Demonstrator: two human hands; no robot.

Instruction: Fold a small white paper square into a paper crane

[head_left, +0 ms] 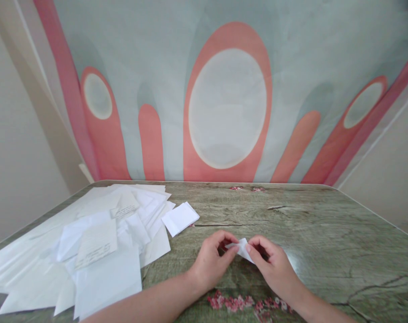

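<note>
The small folded white paper [244, 252] is in the air just above the wood-grain bench [328, 237], in front of the person, between the two hands; the left hand [211, 261] has its grip pinched on the left end, thumb against fingers, and the right hand [270, 261] pinches the opposite end in the same way; how the fingers behind are placed, I cannot tell, because the hands cover them; the paper seems to be very light and thin, somewhat stiff where it is folded in layers, but easy to bend, to crease or to tear if pulled too strongly; it is best to take hold at the two ends or along the folded edge, with the thumb and fingertip only, pressing gently; beyond the left hand lies a white paper rectangle [180, 219], flat and near the pile of loose white sheets [110, 287]; on this pile rests a printed paper slip [97, 242], which looks equally light and could slide easily over its neighbours.
</note>
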